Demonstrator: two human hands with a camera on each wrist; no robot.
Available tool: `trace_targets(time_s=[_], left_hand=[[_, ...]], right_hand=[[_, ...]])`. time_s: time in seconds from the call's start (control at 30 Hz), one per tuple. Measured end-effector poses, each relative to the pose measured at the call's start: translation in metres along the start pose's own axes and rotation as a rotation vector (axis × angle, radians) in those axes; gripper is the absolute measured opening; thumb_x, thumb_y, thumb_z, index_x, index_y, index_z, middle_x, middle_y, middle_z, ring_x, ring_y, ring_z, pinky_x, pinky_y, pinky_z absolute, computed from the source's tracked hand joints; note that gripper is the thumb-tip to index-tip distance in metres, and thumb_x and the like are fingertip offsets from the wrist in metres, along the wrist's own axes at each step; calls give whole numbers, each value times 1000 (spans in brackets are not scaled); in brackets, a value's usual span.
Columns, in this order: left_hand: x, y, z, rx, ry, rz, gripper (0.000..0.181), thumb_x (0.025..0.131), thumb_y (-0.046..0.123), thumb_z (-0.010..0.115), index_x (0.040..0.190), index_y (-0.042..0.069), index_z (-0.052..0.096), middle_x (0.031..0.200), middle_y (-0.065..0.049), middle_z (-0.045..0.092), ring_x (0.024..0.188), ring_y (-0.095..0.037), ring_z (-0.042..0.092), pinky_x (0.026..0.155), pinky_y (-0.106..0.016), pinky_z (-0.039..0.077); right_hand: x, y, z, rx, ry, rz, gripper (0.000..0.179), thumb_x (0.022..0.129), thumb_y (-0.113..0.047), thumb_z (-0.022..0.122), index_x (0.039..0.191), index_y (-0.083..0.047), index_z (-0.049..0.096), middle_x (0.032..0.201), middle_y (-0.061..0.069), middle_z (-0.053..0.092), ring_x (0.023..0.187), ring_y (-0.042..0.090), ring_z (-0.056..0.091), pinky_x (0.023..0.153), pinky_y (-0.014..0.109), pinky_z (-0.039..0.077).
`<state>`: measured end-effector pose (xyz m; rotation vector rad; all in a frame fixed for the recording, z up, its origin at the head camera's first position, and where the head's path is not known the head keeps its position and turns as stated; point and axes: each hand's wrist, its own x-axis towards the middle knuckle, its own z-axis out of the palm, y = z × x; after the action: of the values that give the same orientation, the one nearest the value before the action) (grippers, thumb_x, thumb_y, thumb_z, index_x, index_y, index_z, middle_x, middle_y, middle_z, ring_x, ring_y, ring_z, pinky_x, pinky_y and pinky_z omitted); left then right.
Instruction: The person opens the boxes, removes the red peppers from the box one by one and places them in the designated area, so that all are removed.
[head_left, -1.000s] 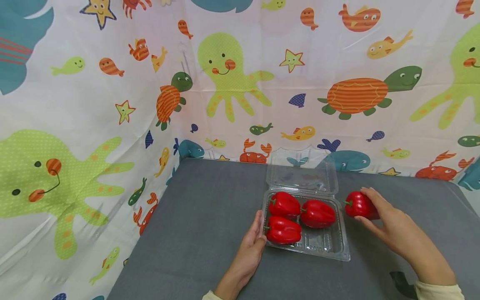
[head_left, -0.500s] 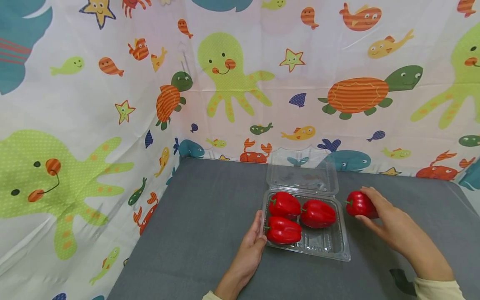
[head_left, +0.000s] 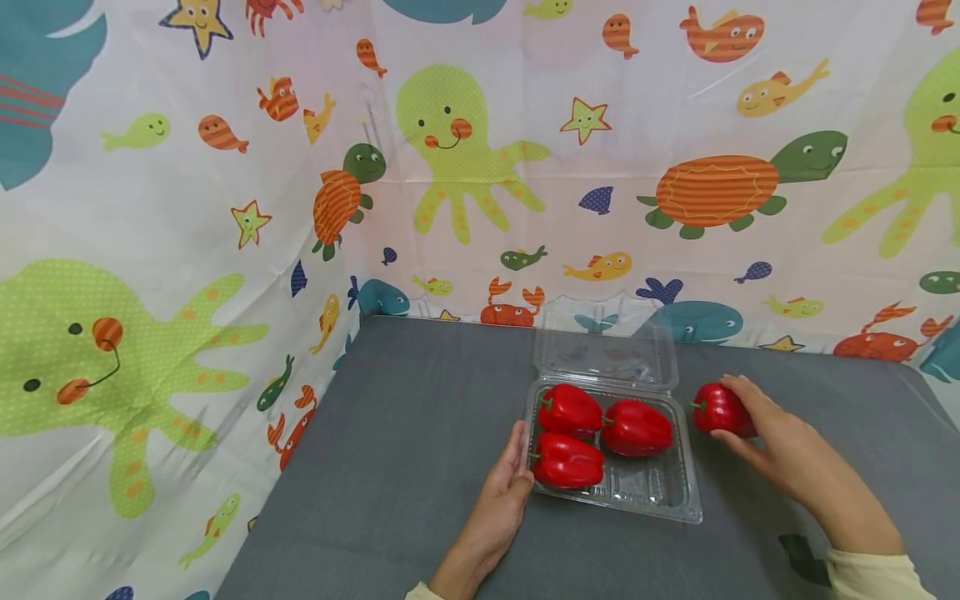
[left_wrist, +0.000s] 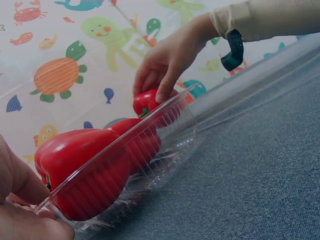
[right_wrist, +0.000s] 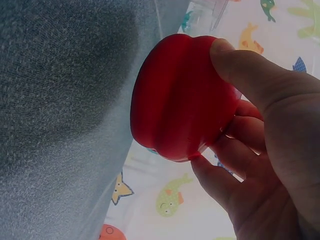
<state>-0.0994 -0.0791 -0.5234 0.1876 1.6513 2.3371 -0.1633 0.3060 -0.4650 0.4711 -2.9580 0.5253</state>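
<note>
Pepper, red, round and shiny (head_left: pixel 716 408), clamped in the grip of the right hand (head_left: pixel 795 462), toward the far right corner of the grey cloth-covered tabletop (head_left: pixel 420 433), just past the right edge of the open, clear plastic box (head_left: pixel 652 485). Grip of the left hand (head_left: pixel 500 493) clamped on the box's left edge, with three other shiny red peppers (head_left: pixel 637 427) inside. Best to squeeze softly, hold the box still, and lift enough to miss its edge.

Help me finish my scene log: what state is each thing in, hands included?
Clear container: open, partly filled
Lid: tipped back
Three red peppers: inside, lying on their sides
Fourth red pepper: outside, gripped; lifted or resting, unclear
Left hand: holding the container's left edge
Right hand: gripping the fourth red pepper
Printed curtain: hanging, creased
</note>
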Motion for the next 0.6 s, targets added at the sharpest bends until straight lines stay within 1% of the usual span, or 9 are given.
trace_targets(time_s=[0.1, 0.17, 0.3, 0.37, 0.5, 0.6], left_hand=[[0, 0, 0, 0, 6, -15, 72, 107, -6, 33, 171, 12, 4, 179, 0, 3, 163, -19, 2, 128, -33, 11], [0, 0, 0, -1, 7, -12, 72, 107, -6, 33, 171, 11, 4, 179, -1, 3, 163, -20, 1, 129, -34, 11], [2, -1, 0, 3, 7, -10, 72, 107, -6, 33, 171, 11, 4, 179, -1, 3, 163, -19, 1, 129, -36, 10], [2, -1, 0, 7, 6, -15, 72, 107, -6, 33, 171, 13, 4, 178, 1, 4, 163, -18, 2, 129, -34, 11], [2, -2, 0, 9, 10, -13, 72, 108, -5, 33, 171, 13, 5, 178, 1, 4, 163, -19, 2, 128, -34, 12], [2, -2, 0, 8, 10, -9, 72, 107, -6, 33, 171, 12, 4, 178, 0, 4, 163, -19, 2, 128, -33, 11]], right_hand=[[1, 1, 1, 2, -8, 0, 89, 84, -22, 90, 153, 0, 39, 144, 41, 49, 114, 63, 60, 84, 71, 56], [1, 3, 2, 1, -1, -9, 88, 84, -22, 90, 153, 0, 39, 144, 41, 50, 113, 63, 61, 84, 71, 56], [2, 5, 4, -5, 44, -47, 85, 83, -20, 90, 150, 0, 41, 141, 40, 53, 109, 62, 64, 81, 71, 57], [2, 7, 5, -6, 59, -61, 85, 83, -20, 90, 150, 0, 42, 140, 40, 54, 108, 61, 65, 81, 71, 57], [4, 9, 7, 5, 51, -67, 84, 83, -20, 90, 150, 0, 42, 139, 39, 55, 106, 60, 66, 81, 70, 58], [5, 11, 8, 13, 30, -62, 84, 84, -20, 89, 150, 0, 41, 139, 40, 54, 106, 60, 65, 81, 71, 58]])
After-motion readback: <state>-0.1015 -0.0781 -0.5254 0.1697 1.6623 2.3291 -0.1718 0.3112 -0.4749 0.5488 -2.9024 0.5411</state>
